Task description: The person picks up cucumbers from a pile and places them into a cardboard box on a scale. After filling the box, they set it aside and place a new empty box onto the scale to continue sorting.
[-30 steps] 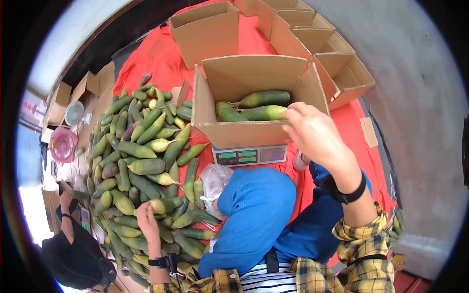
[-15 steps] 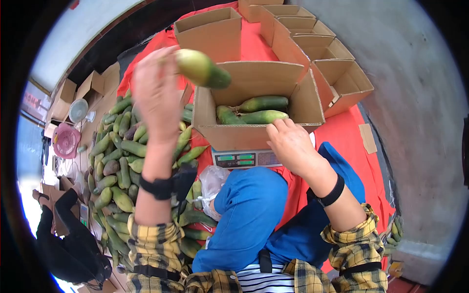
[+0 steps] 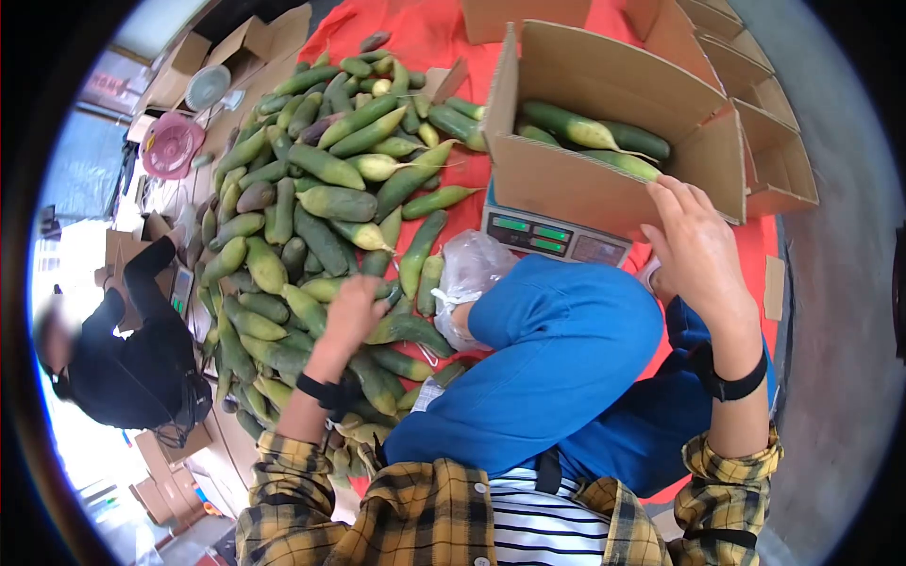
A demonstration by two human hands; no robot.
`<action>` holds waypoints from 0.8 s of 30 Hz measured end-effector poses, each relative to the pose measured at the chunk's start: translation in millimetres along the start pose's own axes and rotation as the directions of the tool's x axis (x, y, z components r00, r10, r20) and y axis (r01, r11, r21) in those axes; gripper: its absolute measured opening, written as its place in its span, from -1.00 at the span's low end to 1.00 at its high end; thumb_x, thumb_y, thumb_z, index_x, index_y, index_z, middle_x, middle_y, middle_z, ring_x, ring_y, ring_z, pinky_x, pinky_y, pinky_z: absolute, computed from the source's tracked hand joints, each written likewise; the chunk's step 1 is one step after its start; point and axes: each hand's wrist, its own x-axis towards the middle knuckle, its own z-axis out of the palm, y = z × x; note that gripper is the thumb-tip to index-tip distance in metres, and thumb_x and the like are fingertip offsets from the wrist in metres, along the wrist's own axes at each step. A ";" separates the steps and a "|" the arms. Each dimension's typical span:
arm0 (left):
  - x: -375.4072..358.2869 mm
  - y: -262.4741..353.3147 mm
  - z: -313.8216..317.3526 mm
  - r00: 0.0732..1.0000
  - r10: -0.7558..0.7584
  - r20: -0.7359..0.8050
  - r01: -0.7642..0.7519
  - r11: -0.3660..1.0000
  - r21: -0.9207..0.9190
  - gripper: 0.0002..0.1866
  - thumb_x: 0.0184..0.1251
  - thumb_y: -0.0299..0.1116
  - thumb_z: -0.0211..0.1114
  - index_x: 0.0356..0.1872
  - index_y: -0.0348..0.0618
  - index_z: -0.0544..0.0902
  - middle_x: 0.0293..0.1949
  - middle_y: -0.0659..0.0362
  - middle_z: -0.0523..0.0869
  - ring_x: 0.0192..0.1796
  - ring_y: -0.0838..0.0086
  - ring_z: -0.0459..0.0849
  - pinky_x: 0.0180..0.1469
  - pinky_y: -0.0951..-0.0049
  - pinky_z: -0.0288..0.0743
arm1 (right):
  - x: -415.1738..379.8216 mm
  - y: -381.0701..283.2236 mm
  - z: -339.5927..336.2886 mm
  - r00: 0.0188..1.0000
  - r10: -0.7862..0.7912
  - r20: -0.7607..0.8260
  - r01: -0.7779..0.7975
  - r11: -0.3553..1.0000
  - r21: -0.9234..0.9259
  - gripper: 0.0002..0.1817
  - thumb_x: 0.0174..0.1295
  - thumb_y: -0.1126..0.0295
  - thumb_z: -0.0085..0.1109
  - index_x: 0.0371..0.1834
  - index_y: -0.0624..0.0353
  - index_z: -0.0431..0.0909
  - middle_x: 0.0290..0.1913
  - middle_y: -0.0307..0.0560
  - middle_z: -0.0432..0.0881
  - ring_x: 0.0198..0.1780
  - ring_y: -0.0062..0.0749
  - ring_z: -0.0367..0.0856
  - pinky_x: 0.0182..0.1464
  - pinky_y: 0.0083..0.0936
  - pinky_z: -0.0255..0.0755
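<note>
Green radish aslant, tapering rightward; right fingers parted; left fingers, grip unclear.

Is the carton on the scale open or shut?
Open: nothing covers the top of the carton, and green vegetables show lying inside it.

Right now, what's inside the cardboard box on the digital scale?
Several green radishes lie inside the cardboard box. Its front wall hides part of the nearest one, and anything beneath the visible radishes can't be seen.
</note>
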 end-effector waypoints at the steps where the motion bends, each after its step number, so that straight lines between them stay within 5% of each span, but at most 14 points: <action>1: -17.4 -13.3 23.7 0.985 -0.101 0.140 0.085 0.990 0.115 -0.50 -0.02 -0.27 0.45 -0.01 -0.17 0.53 -0.09 -0.04 0.57 0.01 0.05 0.55 0.02 0.12 0.50 | 0.8 -0.7 0.9 1.000 0.025 0.007 -0.025 1.000 -0.009 -0.59 0.10 0.43 0.26 0.04 0.26 0.46 0.11 0.04 0.54 0.12 -0.07 0.49 0.10 -0.27 0.47; 5: -44.9 -20.0 59.8 0.927 -0.275 0.255 0.206 0.942 0.266 -0.26 -0.12 -0.20 0.54 0.16 -0.16 0.45 0.09 0.01 0.50 0.16 0.07 0.47 0.12 0.12 0.43 | 3.0 -5.6 1.0 0.997 0.065 0.031 -0.064 0.997 -0.032 -0.59 0.11 0.43 0.26 0.04 0.27 0.46 0.14 0.02 0.52 0.17 -0.09 0.47 0.10 -0.27 0.48; 9: -44.5 -36.7 79.2 0.912 -0.291 0.290 0.226 0.945 0.238 -0.21 -0.14 -0.17 0.55 0.19 -0.15 0.41 0.10 0.01 0.50 0.17 0.09 0.48 0.13 0.11 0.42 | 5.2 -8.2 0.9 0.998 0.062 0.020 -0.062 0.997 -0.042 -0.60 0.12 0.43 0.25 0.04 0.26 0.46 0.14 0.01 0.53 0.16 -0.10 0.48 0.09 -0.27 0.48; 20: -40.4 -45.3 111.8 0.911 -0.220 0.347 0.187 0.974 0.127 -0.32 -0.21 -0.15 0.54 0.03 -0.10 0.49 -0.01 0.00 0.54 0.12 0.09 0.50 0.12 0.08 0.38 | 8.2 -4.1 3.6 1.000 0.027 -0.014 -0.027 0.999 -0.020 -0.64 0.05 0.43 0.28 -0.09 0.26 0.45 -0.01 0.06 0.55 0.03 -0.06 0.51 0.05 -0.28 0.46; 24: -47.4 -9.7 69.6 0.985 -0.042 0.165 -0.002 0.966 0.260 -0.39 -0.27 -0.27 0.52 -0.06 -0.10 0.51 -0.13 0.04 0.49 0.01 0.10 0.46 0.00 0.14 0.36 | 7.3 -1.4 4.8 0.997 0.004 -0.072 -0.004 1.000 -0.006 -0.71 0.00 0.41 0.31 -0.24 0.22 0.46 -0.22 0.01 0.54 -0.08 -0.09 0.52 -0.04 -0.30 0.47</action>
